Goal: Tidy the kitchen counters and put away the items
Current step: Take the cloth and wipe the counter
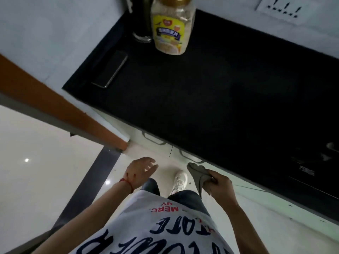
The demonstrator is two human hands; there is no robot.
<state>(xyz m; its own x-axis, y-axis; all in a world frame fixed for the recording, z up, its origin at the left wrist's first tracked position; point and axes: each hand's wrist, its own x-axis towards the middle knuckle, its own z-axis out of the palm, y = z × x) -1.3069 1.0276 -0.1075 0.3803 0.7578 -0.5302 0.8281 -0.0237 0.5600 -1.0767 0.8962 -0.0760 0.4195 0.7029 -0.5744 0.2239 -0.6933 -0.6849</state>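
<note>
Task looks partly done, judging by the layout. The black bench is mostly bare across its wide middle and right. Three things remain at its far-left corner: a clear jar with a gold lid and yellow label, upright; a dark bottle or glass just behind and left of it, hard to identify; and a phone lying flat near the left edge, apart from the jar. Probably these need putting away, or the corner is their home — can't tell.

Right hand is low in front of the bench edge, fingers clamped on a bunched grey cloth that hangs clear of the surface. Suggests wiping is in hand or just finishing. Left hand is empty, fingers loosely apart, held out over the floor, touching nothing.

Drawer handles under the bench front appear shut. A dark shape shows at the far right of the bench, too dim to name.

Left to do, likely: deal with jar, bottle and phone, stow the cloth.
</note>
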